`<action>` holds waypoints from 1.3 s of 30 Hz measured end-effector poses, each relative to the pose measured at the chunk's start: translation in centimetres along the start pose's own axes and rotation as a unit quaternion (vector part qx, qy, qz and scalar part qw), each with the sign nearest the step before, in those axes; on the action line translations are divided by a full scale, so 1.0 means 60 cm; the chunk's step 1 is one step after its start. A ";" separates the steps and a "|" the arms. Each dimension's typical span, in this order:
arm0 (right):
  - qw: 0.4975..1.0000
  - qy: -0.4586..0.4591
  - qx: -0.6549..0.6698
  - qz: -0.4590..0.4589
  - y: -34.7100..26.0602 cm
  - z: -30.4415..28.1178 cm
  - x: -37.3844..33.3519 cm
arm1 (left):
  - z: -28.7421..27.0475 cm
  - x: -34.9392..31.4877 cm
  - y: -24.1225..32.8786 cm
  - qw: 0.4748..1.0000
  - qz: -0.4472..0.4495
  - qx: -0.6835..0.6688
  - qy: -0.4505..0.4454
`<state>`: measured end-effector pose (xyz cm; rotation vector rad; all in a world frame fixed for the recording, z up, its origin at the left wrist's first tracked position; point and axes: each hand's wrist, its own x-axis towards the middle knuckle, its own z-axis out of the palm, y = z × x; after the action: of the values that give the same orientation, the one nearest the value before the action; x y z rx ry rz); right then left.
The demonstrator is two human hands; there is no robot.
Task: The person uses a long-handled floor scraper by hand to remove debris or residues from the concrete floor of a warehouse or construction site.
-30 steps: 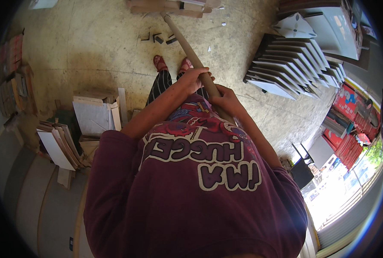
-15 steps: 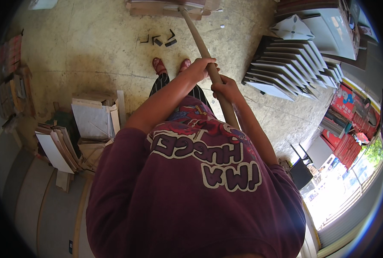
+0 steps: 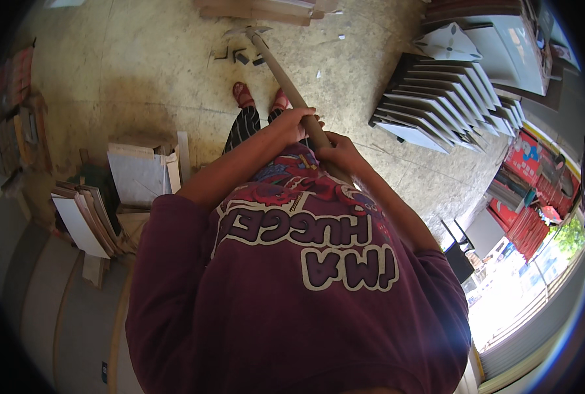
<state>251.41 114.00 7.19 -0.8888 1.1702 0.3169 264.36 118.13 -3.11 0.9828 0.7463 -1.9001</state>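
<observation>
Both my hands are closed round a long pale wooden handle that slants from my body toward the floor ahead. My left hand grips it farther down the shaft. Close behind, my right hand wraps the part nearer my waist. At its far end sits a narrow crosswise tool head, low over the floor; its exact kind cannot be made out. Small black angled pieces lie beside the shaft, ahead of my red shoes.
Flat cardboard lies at the far edge. White scraps dot the concrete floor. Tilted panels stand in a row at right. Boards and a pale stack lean at left. Red goods stand near the bright doorway.
The tool head has come back from the cardboard toward my feet and slightly left. Both hands have drawn nearer my body, still gripping the handle.
</observation>
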 end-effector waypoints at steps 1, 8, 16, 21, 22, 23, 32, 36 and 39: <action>1.000 -0.018 0.001 0.014 -0.001 -0.001 -0.003 | -0.009 -0.001 -0.004 1.000 -0.002 -0.002 -0.006; 0.996 -0.037 -0.074 -0.036 0.001 0.003 -0.018 | -0.026 -0.028 -0.016 0.998 0.001 -0.034 -0.052; 0.999 -0.014 -0.040 -0.010 -0.018 0.002 -0.035 | 0.003 -0.029 -0.002 0.997 0.001 -0.018 -0.073; 1.000 0.017 0.019 0.009 -0.004 -0.002 -0.043 | 0.018 -0.014 -0.018 0.996 -0.002 0.031 -0.087; 0.999 0.023 0.030 0.011 -0.001 -0.003 -0.045 | 0.014 -0.007 -0.023 0.994 -0.017 0.029 -0.100; 0.999 0.029 0.041 0.012 0.001 -0.003 -0.046 | 0.012 0.001 -0.029 0.994 -0.016 0.035 -0.098; 0.990 -0.024 0.129 0.050 0.022 0.009 -0.051 | -0.012 -0.012 -0.042 0.992 -0.010 0.115 -0.055; 0.986 -0.077 0.133 0.062 0.022 0.011 -0.045 | -0.030 -0.020 -0.034 0.991 0.010 0.129 -0.042; 0.985 -0.093 0.135 0.056 0.018 0.012 -0.044 | -0.030 -0.032 -0.029 0.991 0.022 0.124 -0.038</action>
<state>250.14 115.77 9.14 -0.5454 1.0618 0.3173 264.10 121.12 -2.16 1.0618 0.4481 -2.0128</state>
